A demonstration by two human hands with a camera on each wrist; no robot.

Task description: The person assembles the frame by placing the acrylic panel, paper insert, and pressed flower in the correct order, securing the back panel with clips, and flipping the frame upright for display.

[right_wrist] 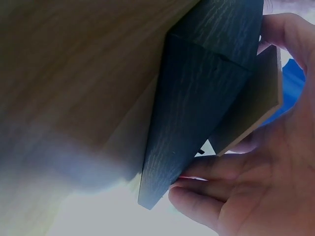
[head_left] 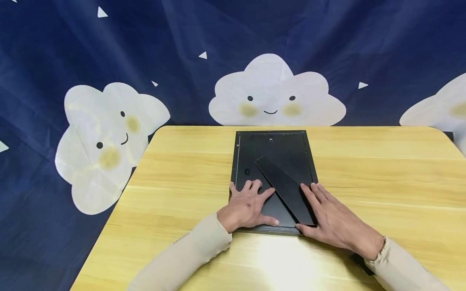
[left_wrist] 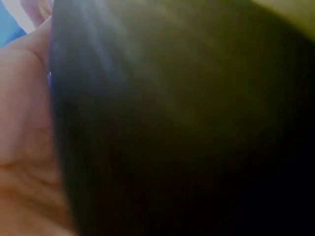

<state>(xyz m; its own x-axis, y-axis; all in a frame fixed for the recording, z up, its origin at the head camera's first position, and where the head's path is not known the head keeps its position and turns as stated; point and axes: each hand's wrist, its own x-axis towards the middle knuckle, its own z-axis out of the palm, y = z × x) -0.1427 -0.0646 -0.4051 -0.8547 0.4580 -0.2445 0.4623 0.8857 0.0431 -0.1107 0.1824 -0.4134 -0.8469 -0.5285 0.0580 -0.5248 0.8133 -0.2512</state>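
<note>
A black picture frame [head_left: 287,141] lies back side up on the wooden table. Its stand leg [head_left: 280,184] slants across the backing, its wide end at the lower right. On the lower left of the backing my left hand [head_left: 247,208] rests with fingers spread, the thumb near the bottom edge. My right hand [head_left: 336,218] reaches over the lower right corner, its fairly straight fingers at the right edge and its thumb at the bottom by the leg's wide end. In the right wrist view, the leg [right_wrist: 256,103] stands out from the frame between thumb and fingers. A dark blur fills most of the left wrist view.
The light wooden table [head_left: 174,173] extends to both sides of the frame. Behind it hangs a dark blue cloth [head_left: 182,40] with white smiling clouds and small triangles. A black object [head_left: 361,264] shows under my right wrist.
</note>
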